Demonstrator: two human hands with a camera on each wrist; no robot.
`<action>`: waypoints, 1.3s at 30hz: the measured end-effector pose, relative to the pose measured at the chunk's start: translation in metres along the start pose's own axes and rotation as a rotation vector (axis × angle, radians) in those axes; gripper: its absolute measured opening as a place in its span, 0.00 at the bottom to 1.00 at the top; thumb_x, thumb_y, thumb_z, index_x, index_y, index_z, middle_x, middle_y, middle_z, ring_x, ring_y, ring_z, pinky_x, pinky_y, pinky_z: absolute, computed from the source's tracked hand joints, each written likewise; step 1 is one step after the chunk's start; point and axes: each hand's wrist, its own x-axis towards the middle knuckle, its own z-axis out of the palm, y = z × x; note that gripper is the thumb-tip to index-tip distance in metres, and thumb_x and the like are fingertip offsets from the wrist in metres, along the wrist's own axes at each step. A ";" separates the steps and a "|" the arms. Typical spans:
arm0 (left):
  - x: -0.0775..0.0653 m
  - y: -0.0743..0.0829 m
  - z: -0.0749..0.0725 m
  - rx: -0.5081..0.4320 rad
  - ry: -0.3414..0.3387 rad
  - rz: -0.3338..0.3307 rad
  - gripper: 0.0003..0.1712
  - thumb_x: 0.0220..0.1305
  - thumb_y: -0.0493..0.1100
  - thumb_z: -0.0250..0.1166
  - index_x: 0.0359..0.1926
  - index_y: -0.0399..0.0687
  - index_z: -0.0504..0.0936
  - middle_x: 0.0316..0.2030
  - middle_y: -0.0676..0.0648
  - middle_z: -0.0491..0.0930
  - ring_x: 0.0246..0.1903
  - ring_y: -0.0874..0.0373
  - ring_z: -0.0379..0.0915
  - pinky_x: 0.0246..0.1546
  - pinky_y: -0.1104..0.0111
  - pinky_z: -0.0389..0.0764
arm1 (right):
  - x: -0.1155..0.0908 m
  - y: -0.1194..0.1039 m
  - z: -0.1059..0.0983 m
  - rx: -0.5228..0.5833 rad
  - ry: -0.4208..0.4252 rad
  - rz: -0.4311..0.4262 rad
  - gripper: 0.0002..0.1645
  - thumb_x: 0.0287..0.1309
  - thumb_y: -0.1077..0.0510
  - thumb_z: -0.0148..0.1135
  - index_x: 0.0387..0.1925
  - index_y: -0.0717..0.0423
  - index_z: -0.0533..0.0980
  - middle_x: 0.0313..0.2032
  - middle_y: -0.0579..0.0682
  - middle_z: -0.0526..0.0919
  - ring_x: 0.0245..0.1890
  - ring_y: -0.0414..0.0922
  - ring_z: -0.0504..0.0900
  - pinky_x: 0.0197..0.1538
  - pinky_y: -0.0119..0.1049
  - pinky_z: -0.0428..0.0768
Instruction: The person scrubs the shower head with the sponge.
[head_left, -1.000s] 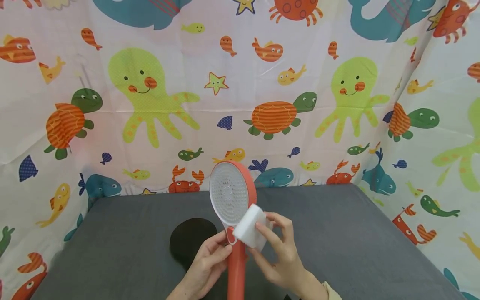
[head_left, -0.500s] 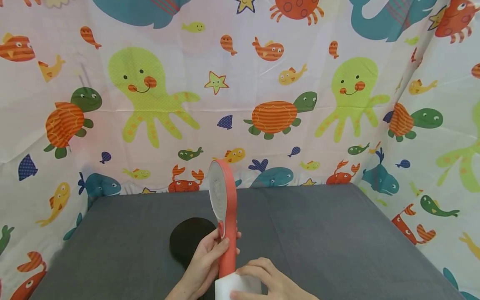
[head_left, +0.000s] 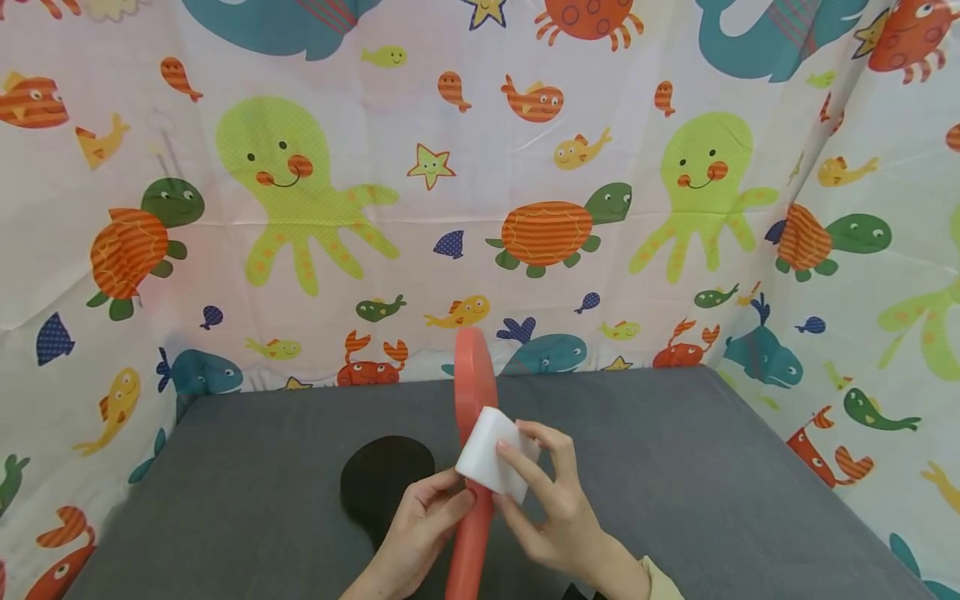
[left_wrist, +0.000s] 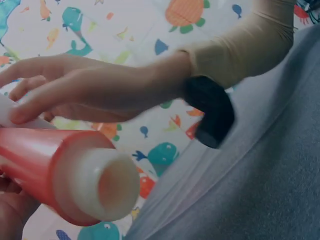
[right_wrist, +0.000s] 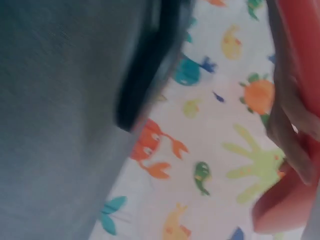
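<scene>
Coral-red on its back and handle, a handheld shower head (head_left: pixel 474 375) stands upright, tilted slightly, with its edge toward me in the head view. Around its upper handle my left hand (head_left: pixel 423 521) grips with fingers and thumb. A white sponge block (head_left: pixel 491 450) is held in my right hand (head_left: pixel 553 508), between fingers and thumb, and overlaps the neck of the shower head. In the left wrist view the hollow whitish connector (left_wrist: pixel 112 185) at the handle's end faces the camera. The shower head's white spray face is turned out of sight.
A black rounded flat shape (head_left: pixel 382 479) lies on the grey cloth-covered table (head_left: pixel 675 467), behind and left of my left hand. A curtain (head_left: pixel 472 200) printed with sea animals hangs behind the table and at both sides.
The shower head has turned, so its spray face no longer shows. My right hand moved the sponge down to the lower handle, then back up to the neck. My left hand keeps its grip.
</scene>
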 end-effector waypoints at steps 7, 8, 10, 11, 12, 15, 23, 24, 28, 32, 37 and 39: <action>0.000 0.002 -0.002 0.021 -0.048 -0.006 0.20 0.71 0.31 0.42 0.59 0.38 0.71 0.50 0.46 0.77 0.47 0.58 0.74 0.48 0.67 0.76 | -0.004 -0.007 0.001 0.004 -0.056 0.004 0.23 0.63 0.53 0.53 0.54 0.65 0.72 0.52 0.70 0.65 0.51 0.56 0.64 0.44 0.43 0.67; 0.000 0.002 -0.003 0.026 -0.040 -0.005 0.20 0.72 0.32 0.41 0.59 0.38 0.71 0.50 0.46 0.77 0.47 0.59 0.74 0.48 0.66 0.75 | -0.008 -0.010 0.001 0.000 -0.079 -0.018 0.23 0.63 0.53 0.52 0.52 0.65 0.73 0.51 0.69 0.66 0.51 0.56 0.65 0.45 0.42 0.67; -0.001 0.004 -0.006 0.017 -0.020 -0.008 0.20 0.73 0.33 0.40 0.61 0.37 0.68 0.52 0.45 0.76 0.48 0.57 0.74 0.49 0.65 0.75 | -0.017 -0.016 0.003 -0.015 -0.135 -0.082 0.21 0.63 0.52 0.53 0.51 0.63 0.75 0.51 0.67 0.69 0.49 0.55 0.67 0.48 0.41 0.69; -0.001 0.004 -0.007 0.013 -0.008 -0.011 0.21 0.73 0.33 0.39 0.62 0.37 0.67 0.53 0.45 0.76 0.49 0.56 0.74 0.50 0.64 0.75 | -0.022 -0.019 0.003 -0.021 -0.177 -0.112 0.22 0.63 0.50 0.53 0.51 0.61 0.76 0.51 0.66 0.69 0.49 0.53 0.67 0.49 0.40 0.69; -0.001 0.005 -0.008 0.004 0.007 -0.018 0.21 0.73 0.34 0.39 0.63 0.36 0.65 0.53 0.44 0.75 0.49 0.55 0.74 0.50 0.63 0.75 | -0.027 -0.022 0.003 -0.024 -0.221 -0.148 0.23 0.63 0.48 0.54 0.51 0.60 0.76 0.51 0.64 0.70 0.49 0.52 0.68 0.49 0.38 0.69; 0.000 0.005 -0.010 -0.027 0.033 -0.029 0.22 0.73 0.34 0.39 0.65 0.34 0.62 0.54 0.42 0.75 0.49 0.52 0.75 0.52 0.61 0.73 | -0.037 -0.027 -0.002 0.060 -0.389 -0.160 0.28 0.61 0.45 0.57 0.55 0.59 0.72 0.53 0.55 0.70 0.49 0.44 0.67 0.51 0.29 0.69; 0.002 -0.001 -0.009 -0.030 -0.011 0.036 0.21 0.71 0.29 0.40 0.62 0.34 0.67 0.54 0.41 0.75 0.50 0.53 0.74 0.50 0.63 0.75 | -0.013 0.004 -0.003 -0.034 -0.184 -0.249 0.21 0.60 0.52 0.53 0.51 0.60 0.75 0.50 0.67 0.70 0.48 0.54 0.69 0.45 0.41 0.70; 0.002 -0.002 -0.009 -0.027 -0.017 0.044 0.21 0.71 0.29 0.41 0.62 0.33 0.67 0.54 0.41 0.74 0.51 0.54 0.73 0.50 0.63 0.75 | -0.007 0.008 -0.002 -0.045 -0.128 -0.201 0.21 0.60 0.54 0.53 0.51 0.61 0.75 0.50 0.68 0.70 0.47 0.56 0.69 0.43 0.43 0.70; 0.002 -0.003 -0.005 -0.008 -0.019 0.039 0.21 0.69 0.28 0.43 0.62 0.31 0.65 0.55 0.40 0.74 0.46 0.52 0.77 0.49 0.62 0.76 | 0.006 0.015 0.001 -0.030 -0.048 0.054 0.26 0.63 0.50 0.52 0.57 0.62 0.70 0.53 0.69 0.65 0.51 0.57 0.64 0.41 0.44 0.67; 0.002 -0.002 -0.005 0.018 -0.019 0.048 0.22 0.70 0.28 0.43 0.63 0.31 0.65 0.54 0.40 0.74 0.45 0.53 0.77 0.47 0.63 0.77 | 0.003 0.010 0.003 0.000 -0.050 0.107 0.28 0.64 0.50 0.52 0.59 0.64 0.68 0.54 0.68 0.64 0.52 0.56 0.63 0.41 0.42 0.66; 0.002 0.001 -0.008 0.028 0.000 0.037 0.21 0.71 0.31 0.41 0.62 0.32 0.65 0.54 0.42 0.74 0.53 0.54 0.71 0.51 0.63 0.74 | -0.016 -0.007 0.003 -0.037 -0.165 -0.098 0.22 0.61 0.53 0.54 0.52 0.62 0.74 0.52 0.68 0.68 0.49 0.56 0.67 0.45 0.44 0.70; 0.001 0.003 -0.010 0.006 0.014 0.022 0.21 0.72 0.32 0.39 0.64 0.31 0.62 0.56 0.41 0.72 0.53 0.52 0.71 0.53 0.62 0.73 | -0.024 -0.014 0.001 -0.038 -0.268 -0.160 0.23 0.60 0.51 0.57 0.53 0.59 0.75 0.53 0.64 0.69 0.50 0.53 0.68 0.48 0.41 0.71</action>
